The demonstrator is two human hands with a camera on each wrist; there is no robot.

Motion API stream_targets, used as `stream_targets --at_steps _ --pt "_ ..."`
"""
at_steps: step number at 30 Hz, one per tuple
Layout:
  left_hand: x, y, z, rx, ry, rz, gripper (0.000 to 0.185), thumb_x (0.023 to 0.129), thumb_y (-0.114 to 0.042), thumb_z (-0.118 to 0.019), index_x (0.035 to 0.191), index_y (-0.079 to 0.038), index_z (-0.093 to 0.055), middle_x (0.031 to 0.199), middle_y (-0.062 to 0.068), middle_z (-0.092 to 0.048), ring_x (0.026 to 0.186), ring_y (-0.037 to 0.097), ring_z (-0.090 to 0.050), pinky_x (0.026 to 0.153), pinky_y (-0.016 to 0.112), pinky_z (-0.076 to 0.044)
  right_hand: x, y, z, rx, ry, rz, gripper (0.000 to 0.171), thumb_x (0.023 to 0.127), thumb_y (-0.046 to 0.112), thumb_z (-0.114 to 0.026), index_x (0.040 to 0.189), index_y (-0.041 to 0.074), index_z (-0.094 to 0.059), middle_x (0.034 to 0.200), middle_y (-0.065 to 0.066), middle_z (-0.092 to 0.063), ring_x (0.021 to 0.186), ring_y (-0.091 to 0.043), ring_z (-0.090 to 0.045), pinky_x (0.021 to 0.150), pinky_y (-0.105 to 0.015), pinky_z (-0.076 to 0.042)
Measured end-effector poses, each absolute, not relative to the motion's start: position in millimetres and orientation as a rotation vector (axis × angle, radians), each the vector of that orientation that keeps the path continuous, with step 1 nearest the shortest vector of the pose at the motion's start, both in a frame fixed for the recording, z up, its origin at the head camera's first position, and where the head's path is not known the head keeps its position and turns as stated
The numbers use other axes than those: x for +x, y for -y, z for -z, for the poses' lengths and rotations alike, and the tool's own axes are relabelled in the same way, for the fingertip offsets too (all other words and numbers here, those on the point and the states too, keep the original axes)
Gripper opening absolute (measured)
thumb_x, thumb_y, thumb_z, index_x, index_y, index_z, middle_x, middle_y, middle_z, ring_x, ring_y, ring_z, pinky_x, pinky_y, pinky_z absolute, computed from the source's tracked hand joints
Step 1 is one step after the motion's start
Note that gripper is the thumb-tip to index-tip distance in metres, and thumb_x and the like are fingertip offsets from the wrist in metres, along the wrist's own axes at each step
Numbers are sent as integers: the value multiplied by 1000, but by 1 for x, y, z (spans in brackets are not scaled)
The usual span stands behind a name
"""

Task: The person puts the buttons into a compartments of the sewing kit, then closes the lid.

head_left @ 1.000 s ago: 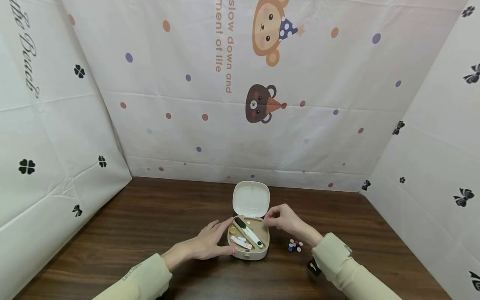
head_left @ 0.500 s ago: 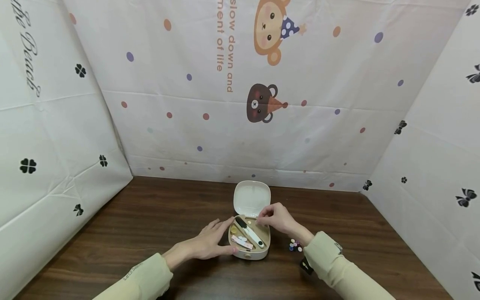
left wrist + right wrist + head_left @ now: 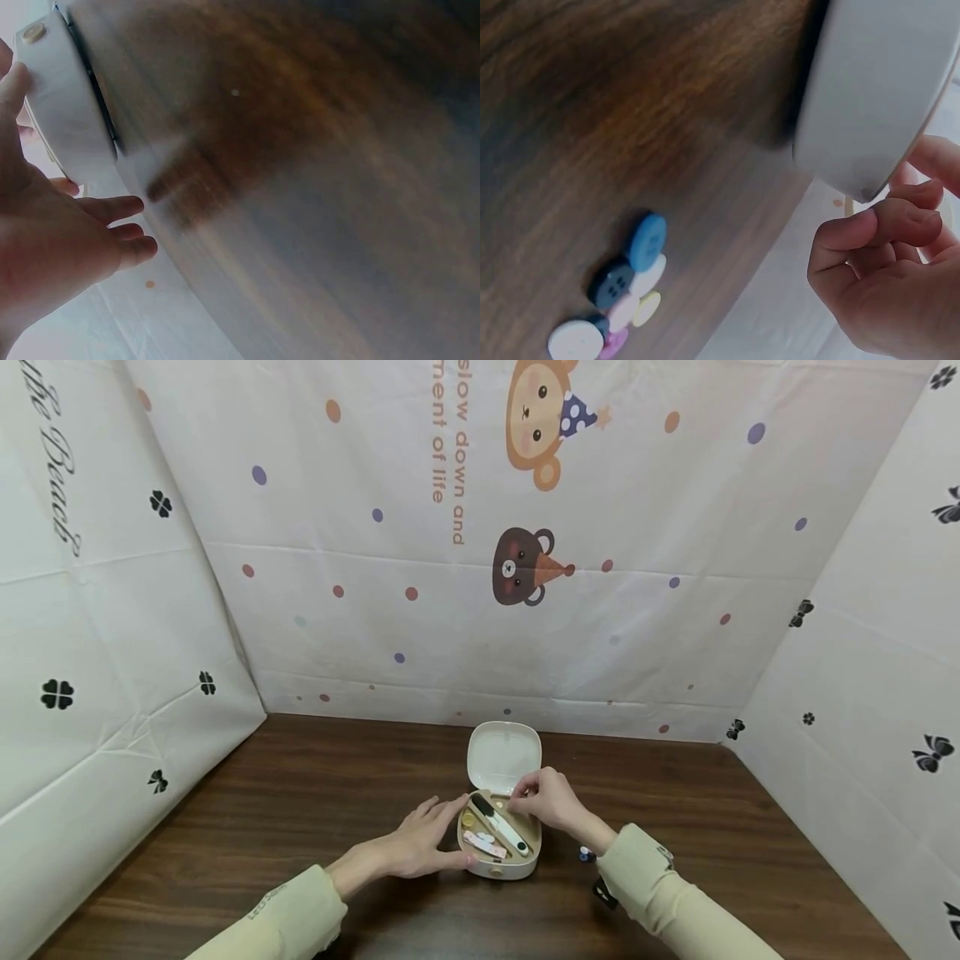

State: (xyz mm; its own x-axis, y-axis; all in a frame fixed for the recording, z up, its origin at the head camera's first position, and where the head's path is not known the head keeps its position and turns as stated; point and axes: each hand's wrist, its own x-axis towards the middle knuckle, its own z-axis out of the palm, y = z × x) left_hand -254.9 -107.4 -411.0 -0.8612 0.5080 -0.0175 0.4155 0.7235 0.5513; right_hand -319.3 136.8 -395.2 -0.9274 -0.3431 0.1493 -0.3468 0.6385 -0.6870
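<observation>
Cream box (image 3: 498, 867) steadied by left hand (image 3: 420, 843); right hand (image 3: 547, 797) fingers curled above.

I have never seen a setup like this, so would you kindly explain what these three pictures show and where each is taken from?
No machine here: a person works with bare hands. The wide picture comes from a head camera; the two close ones from cameras on each wrist. On the brown table stands a small cream box, lid open, with sewing bits inside. The left hand rests against the box's side. The right hand hovers over the box, fingertips pinched; what they hold is too small to see. A pile of coloured buttons lies beside the box.
</observation>
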Motion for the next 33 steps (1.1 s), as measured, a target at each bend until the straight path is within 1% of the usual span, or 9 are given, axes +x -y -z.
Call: stream_targets --at_steps 5,8,13,16,19,23,28,33 --pt "-254 107 411 740 -2758 -822 91 87 -63 -58 154 -13 -21 156 17 -31 144 48 -17 113 65 -17 -318 -136 398 606 2826 -1162 11 74 9 -77 66 8 -71 54 8 -48 51 -6 -43 45 -19 -36" --pt "-255 106 411 737 -2757 -821 92 87 -63 -57 154 -14 -21 156 16 -31 145 48 -17 113 64 -17 -317 -136 397 608 2816 -1149 9 74 9 -77 67 8 -72 55 7 -53 52 -6 -45 45 -19 -37" --pt "-255 107 411 731 -2754 -818 92 87 -63 -58 155 -14 -20 156 18 -31 144 48 -17 113 65 -17 -315 -145 390 647 2800 -1113 9 79 10 -74 70 8 -73 57 3 -56 53 -5 -44 48 -19 -36" --pt "-254 107 410 731 -2750 -819 92 87 -62 -58 155 -14 -20 155 19 -30 144 48 -16 113 65 -17 -311 -159 387 679 2792 -1071 9 81 11 -72 72 9 -73 58 4 -56 52 -4 -42 49 -19 -35" --pt "-254 107 410 734 -2752 -817 92 87 -63 -58 155 -14 -20 156 18 -29 145 48 -15 113 66 -17 -304 -176 387 731 2782 -1015 7 81 10 -71 74 11 -73 60 5 -59 53 -2 -45 51 -18 -38" --pt "-255 107 411 734 -2752 -816 92 87 -63 -58 155 -14 -20 157 16 -29 145 48 -15 112 66 -17 -292 -203 391 871 2754 -899 4 80 7 -73 78 11 -73 67 7 -62 59 3 -48 56 -17 -42" --pt "-255 106 411 736 -2748 -819 92 86 -63 -58 154 -15 -20 157 15 -29 145 48 -15 112 66 -18 -277 -230 398 1019 2775 -790 5 80 8 -75 83 11 -73 70 10 -56 60 6 -43 54 -17 -41" --pt "-256 107 412 732 -2755 -822 91 86 -63 -58 154 -15 -21 157 17 -30 145 48 -16 112 66 -18 -269 -243 405 1121 2774 -717 8 81 10 -75 87 15 -74 73 8 -55 60 6 -42 54 -15 -41"
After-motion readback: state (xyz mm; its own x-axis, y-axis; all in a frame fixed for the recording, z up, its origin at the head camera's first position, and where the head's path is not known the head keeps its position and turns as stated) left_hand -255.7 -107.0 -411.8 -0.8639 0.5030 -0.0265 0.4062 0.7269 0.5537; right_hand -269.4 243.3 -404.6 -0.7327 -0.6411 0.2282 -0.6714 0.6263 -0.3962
